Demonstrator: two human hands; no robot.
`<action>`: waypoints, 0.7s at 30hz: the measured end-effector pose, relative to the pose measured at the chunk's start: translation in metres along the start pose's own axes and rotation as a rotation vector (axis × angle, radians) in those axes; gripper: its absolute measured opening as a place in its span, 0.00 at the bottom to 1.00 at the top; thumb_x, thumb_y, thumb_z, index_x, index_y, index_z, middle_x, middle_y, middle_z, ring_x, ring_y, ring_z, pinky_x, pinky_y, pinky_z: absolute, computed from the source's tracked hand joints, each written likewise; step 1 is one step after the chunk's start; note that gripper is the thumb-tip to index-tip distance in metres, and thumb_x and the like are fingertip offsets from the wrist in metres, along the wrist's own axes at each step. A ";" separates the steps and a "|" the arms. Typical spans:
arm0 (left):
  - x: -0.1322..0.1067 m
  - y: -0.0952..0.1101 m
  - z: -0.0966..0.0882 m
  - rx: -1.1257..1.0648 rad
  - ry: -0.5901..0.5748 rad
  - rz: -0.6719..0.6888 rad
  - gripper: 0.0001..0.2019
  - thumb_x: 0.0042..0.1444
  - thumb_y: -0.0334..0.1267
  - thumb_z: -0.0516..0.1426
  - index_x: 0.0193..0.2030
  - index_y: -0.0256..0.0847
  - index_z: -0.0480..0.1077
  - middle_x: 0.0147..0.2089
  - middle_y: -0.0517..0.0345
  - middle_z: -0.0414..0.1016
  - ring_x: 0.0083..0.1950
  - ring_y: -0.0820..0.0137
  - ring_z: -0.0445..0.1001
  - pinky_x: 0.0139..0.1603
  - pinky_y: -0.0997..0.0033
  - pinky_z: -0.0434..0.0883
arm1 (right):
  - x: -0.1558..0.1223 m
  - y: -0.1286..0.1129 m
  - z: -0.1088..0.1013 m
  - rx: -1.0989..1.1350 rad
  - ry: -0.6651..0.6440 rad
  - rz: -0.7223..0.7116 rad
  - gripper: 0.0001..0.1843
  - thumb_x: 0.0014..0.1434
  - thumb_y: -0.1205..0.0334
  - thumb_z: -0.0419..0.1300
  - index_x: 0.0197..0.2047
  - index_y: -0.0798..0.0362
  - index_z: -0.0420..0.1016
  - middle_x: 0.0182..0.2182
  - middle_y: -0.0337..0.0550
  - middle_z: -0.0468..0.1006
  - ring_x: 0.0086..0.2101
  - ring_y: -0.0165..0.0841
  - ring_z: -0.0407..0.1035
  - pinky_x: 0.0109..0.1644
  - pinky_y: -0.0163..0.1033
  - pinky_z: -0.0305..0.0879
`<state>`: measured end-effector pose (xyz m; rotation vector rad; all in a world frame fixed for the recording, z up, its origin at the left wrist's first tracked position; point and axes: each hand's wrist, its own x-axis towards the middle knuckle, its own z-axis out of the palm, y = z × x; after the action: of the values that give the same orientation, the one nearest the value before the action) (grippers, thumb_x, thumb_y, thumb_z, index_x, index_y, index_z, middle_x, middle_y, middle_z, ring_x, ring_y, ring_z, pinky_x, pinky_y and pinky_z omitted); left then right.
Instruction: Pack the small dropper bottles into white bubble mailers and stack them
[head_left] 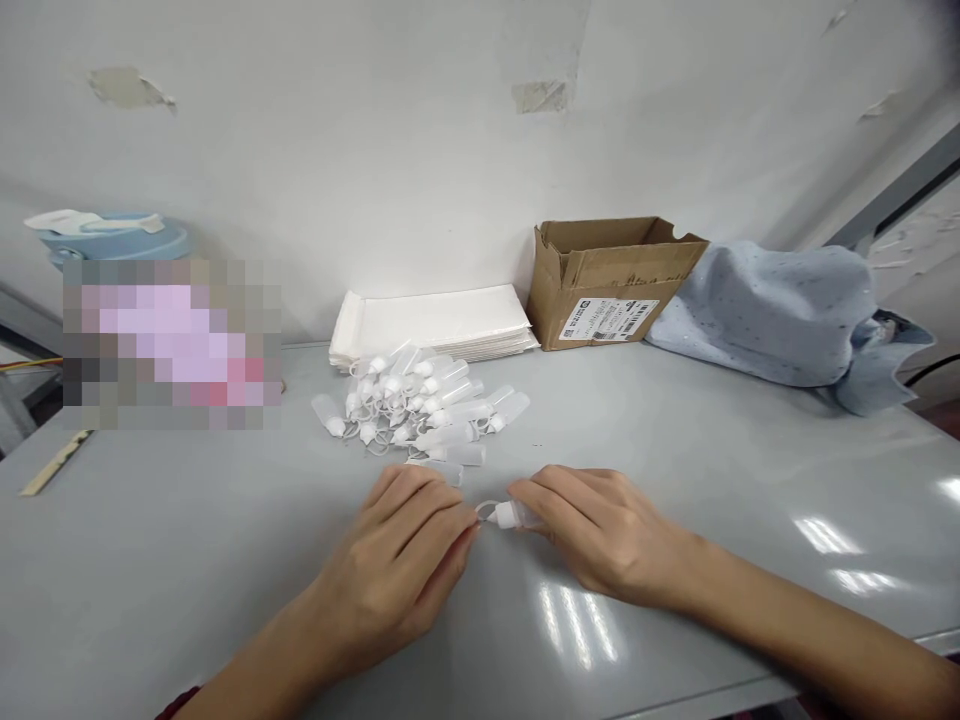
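Note:
My right hand (600,525) is closed around a small translucent dropper bottle (517,515) lying on its side, its white pointed top facing left. From its neck a thin white strap loops over to my left hand (409,550). There, thumb and fingers pinch together at the end of the strap, right by the bottle's tip. Whatever small part sits inside that pinch is hidden. Just beyond my hands lies a loose pile of similar dropper bottles (450,412) with white tops and looped straps. The nearest of them is partly covered by my left fingers.
Behind the pile, white padded envelopes (442,320) are stacked against the wall. An open cardboard box (600,290) stands beside them, with a bluish speckled cloth-like bundle (772,310) to its right. A blurred-out patch and a blue container (142,240) occupy the left. The grey table (187,570) is glossy.

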<state>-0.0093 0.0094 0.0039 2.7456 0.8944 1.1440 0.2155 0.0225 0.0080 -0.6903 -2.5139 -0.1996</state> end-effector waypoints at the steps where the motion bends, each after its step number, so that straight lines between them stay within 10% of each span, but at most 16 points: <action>1: 0.000 0.001 0.001 0.001 0.002 0.001 0.09 0.54 0.20 0.55 0.38 0.36 0.67 0.32 0.55 0.71 0.36 0.67 0.66 0.37 0.63 0.67 | 0.000 -0.001 0.000 0.001 -0.001 0.001 0.13 0.64 0.76 0.44 0.42 0.61 0.68 0.24 0.40 0.68 0.22 0.29 0.60 0.24 0.33 0.59; 21: -0.001 0.004 0.006 0.091 -0.001 0.063 0.06 0.55 0.21 0.55 0.36 0.34 0.67 0.30 0.54 0.70 0.36 0.65 0.66 0.36 0.62 0.66 | -0.002 -0.002 0.002 0.015 -0.020 0.003 0.13 0.64 0.76 0.43 0.42 0.61 0.68 0.24 0.41 0.68 0.23 0.30 0.61 0.23 0.34 0.59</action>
<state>-0.0040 0.0062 0.0002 2.8659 0.8872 1.1398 0.2150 0.0201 0.0050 -0.6937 -2.5307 -0.1736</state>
